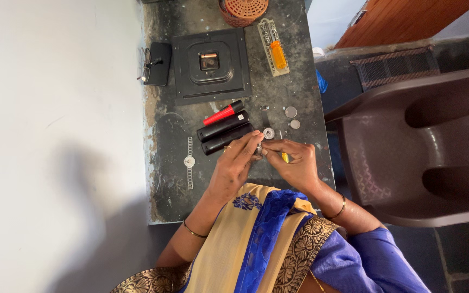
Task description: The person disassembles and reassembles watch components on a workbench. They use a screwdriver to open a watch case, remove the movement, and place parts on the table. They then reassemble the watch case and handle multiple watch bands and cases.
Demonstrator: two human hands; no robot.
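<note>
My left hand point(236, 164) and my right hand point(294, 161) meet over the dark stone shelf point(164, 179), both pinching a small metal watch part point(259, 151) between their fingertips. A yellow-handled tool point(285, 157) pokes out under my right fingers. Just beyond my fingers lies a round watch case point(268, 133) with a dark strap piece. Two black cylinders point(223, 133) and a red-and-black tube point(223, 113) lie right above my left hand.
A steel-band wristwatch point(189, 161) lies left of my hands. Two coin-like discs point(291, 116), a square black clock back point(210, 65), folded glasses on a black case point(154, 63), a pale tool strip with an orange piece point(273, 48) and an orange basket point(243, 10) sit farther back. A brown plastic chair point(424, 146) stands on the right.
</note>
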